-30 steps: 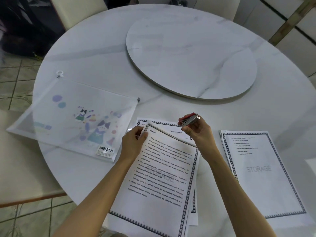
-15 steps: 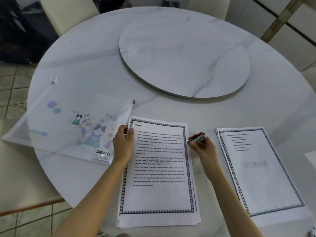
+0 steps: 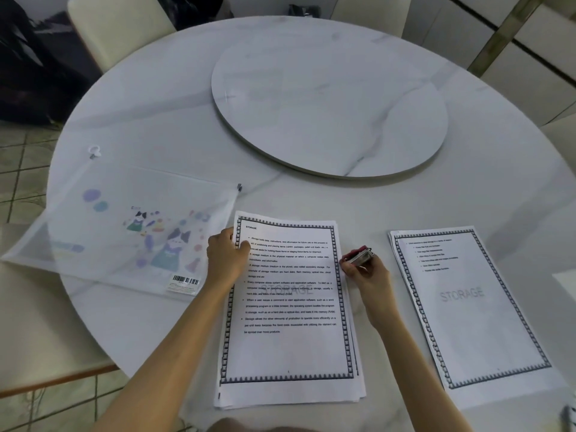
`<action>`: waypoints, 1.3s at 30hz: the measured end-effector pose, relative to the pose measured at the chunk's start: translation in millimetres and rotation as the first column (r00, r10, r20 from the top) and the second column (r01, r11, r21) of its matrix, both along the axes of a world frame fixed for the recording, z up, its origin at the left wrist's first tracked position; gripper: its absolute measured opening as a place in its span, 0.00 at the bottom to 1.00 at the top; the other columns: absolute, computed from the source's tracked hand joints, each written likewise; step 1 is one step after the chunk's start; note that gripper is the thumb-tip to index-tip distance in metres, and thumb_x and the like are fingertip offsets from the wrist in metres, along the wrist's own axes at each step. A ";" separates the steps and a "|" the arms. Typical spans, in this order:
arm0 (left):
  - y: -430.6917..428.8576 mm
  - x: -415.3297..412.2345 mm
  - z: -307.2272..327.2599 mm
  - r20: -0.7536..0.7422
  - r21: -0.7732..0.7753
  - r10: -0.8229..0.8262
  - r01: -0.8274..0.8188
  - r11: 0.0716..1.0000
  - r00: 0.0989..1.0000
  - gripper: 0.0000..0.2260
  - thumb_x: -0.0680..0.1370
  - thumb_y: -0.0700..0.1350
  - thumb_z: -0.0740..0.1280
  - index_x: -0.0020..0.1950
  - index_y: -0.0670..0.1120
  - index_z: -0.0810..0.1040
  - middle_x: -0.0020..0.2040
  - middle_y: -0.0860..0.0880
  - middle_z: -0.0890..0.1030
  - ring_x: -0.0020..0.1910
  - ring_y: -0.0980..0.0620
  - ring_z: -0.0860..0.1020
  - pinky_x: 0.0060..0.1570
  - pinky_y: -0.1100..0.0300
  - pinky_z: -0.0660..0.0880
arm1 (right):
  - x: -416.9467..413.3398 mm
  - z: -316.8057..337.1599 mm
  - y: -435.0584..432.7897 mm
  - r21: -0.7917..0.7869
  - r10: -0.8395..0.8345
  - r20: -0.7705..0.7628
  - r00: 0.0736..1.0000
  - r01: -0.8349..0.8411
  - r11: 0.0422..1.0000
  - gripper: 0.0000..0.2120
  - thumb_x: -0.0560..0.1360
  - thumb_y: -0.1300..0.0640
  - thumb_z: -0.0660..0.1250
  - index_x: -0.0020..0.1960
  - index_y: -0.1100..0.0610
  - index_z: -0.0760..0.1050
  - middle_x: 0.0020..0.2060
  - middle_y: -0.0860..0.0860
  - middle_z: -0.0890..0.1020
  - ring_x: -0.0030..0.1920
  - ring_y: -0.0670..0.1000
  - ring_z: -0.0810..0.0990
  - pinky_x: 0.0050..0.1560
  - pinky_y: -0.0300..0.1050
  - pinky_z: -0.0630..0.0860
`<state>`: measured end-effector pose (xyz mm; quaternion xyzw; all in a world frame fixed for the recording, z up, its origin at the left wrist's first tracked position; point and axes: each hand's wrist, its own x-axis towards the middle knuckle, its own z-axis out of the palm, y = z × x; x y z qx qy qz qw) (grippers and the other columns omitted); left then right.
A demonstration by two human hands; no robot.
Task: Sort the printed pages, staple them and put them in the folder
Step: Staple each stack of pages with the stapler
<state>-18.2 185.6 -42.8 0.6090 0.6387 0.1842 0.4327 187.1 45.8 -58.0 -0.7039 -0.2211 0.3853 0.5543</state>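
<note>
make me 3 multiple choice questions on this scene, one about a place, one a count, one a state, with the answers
1. Where does the folder lie?
A) left of the middle stack
B) right of it
C) under it

2. How many stacks of pages lie on the table?
A) one
B) two
C) four

3. The right hand is
A) open and flat
B) gripping the stapler
C) out of view

Answers:
1 A, the folder lies on the table to that stack's left.
2 B, only the middle stack and the right stack show.
3 B, its fingers curl round the stapler beside the middle stack's right edge.
</note>
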 end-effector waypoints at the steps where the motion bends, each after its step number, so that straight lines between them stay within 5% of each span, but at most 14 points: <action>1: 0.9 -0.5 2.3 0.009 0.001 -0.007 0.007 1.000 1.000 0.17 0.77 0.40 0.61 0.65 0.39 0.70 0.59 0.41 0.75 0.52 0.47 0.73 0.49 0.57 0.69 | 0.0 0.1 -0.7 -0.003 -0.001 -0.005 1.000 0.001 1.000 0.09 0.72 0.64 0.70 0.48 0.53 0.74 0.44 0.51 0.82 0.47 0.48 0.80 0.52 0.41 0.74; 4: 2.2 -0.6 7.2 0.042 -0.010 -0.005 0.006 1.000 0.999 0.15 0.77 0.38 0.60 0.64 0.39 0.71 0.51 0.48 0.77 0.46 0.52 0.72 0.44 0.60 0.66 | -1.4 0.9 -2.7 -0.002 -0.001 -0.019 1.000 0.001 1.000 0.09 0.72 0.64 0.70 0.49 0.55 0.74 0.45 0.52 0.82 0.47 0.47 0.80 0.48 0.37 0.73; 10: 0.5 0.1 6.0 0.152 -0.061 0.049 -0.040 0.997 0.987 0.14 0.77 0.35 0.59 0.63 0.39 0.72 0.53 0.46 0.78 0.44 0.54 0.74 0.35 0.69 0.66 | -3.7 0.2 -3.7 0.017 0.002 -0.030 1.000 -0.001 1.000 0.09 0.72 0.64 0.69 0.49 0.54 0.74 0.45 0.52 0.82 0.48 0.48 0.80 0.46 0.33 0.75; 19: 2.1 -2.1 -0.4 0.161 -0.053 0.109 -0.102 0.993 0.981 0.16 0.79 0.42 0.61 0.66 0.42 0.70 0.60 0.44 0.77 0.60 0.46 0.75 0.61 0.52 0.71 | 0.1 -2.5 -7.1 0.041 0.018 -0.048 0.999 -0.016 0.999 0.10 0.71 0.65 0.70 0.51 0.59 0.75 0.47 0.55 0.82 0.53 0.55 0.80 0.55 0.43 0.75; 23: 5.9 -2.2 -0.2 0.155 -0.003 0.063 -0.063 0.998 0.986 0.10 0.79 0.44 0.60 0.47 0.38 0.77 0.45 0.41 0.80 0.45 0.44 0.78 0.49 0.51 0.74 | 1.2 2.3 -7.6 0.060 0.037 -0.047 0.998 -0.035 0.998 0.10 0.71 0.66 0.69 0.51 0.57 0.75 0.47 0.53 0.82 0.53 0.53 0.80 0.58 0.46 0.75; 26: 7.1 -0.3 1.6 0.111 0.059 0.021 -0.028 0.998 0.994 0.14 0.79 0.44 0.60 0.44 0.34 0.75 0.40 0.38 0.79 0.38 0.47 0.73 0.42 0.54 0.71 | 3.3 8.5 -7.0 0.085 0.063 -0.027 0.998 -0.060 0.995 0.10 0.72 0.66 0.69 0.51 0.58 0.75 0.47 0.52 0.83 0.52 0.52 0.80 0.59 0.47 0.74; 29: 7.1 1.7 5.2 0.075 0.073 -0.015 0.010 0.997 0.997 0.12 0.79 0.45 0.60 0.42 0.38 0.74 0.36 0.46 0.75 0.38 0.48 0.72 0.36 0.60 0.68 | 4.8 16.0 -3.5 0.079 0.111 -0.001 0.994 -0.111 0.991 0.11 0.72 0.65 0.69 0.53 0.60 0.75 0.49 0.54 0.82 0.53 0.52 0.80 0.59 0.47 0.75; 33: 7.2 1.7 6.2 0.112 0.088 -0.013 0.003 0.996 0.994 0.09 0.77 0.46 0.65 0.49 0.41 0.77 0.43 0.49 0.78 0.44 0.51 0.75 0.46 0.61 0.69 | -0.5 32.3 9.9 0.085 0.205 0.022 0.978 -0.207 0.975 0.10 0.71 0.67 0.69 0.51 0.58 0.75 0.47 0.55 0.82 0.49 0.48 0.80 0.54 0.42 0.76; 39: 5.9 1.0 11.9 0.258 0.047 0.006 -0.019 0.999 0.966 0.04 0.72 0.44 0.71 0.42 0.44 0.79 0.39 0.51 0.80 0.41 0.52 0.77 0.41 0.68 0.71 | -14.7 57.7 45.2 0.126 0.330 0.106 0.938 -0.342 0.931 0.13 0.70 0.68 0.69 0.48 0.53 0.75 0.47 0.52 0.82 0.50 0.50 0.80 0.53 0.40 0.77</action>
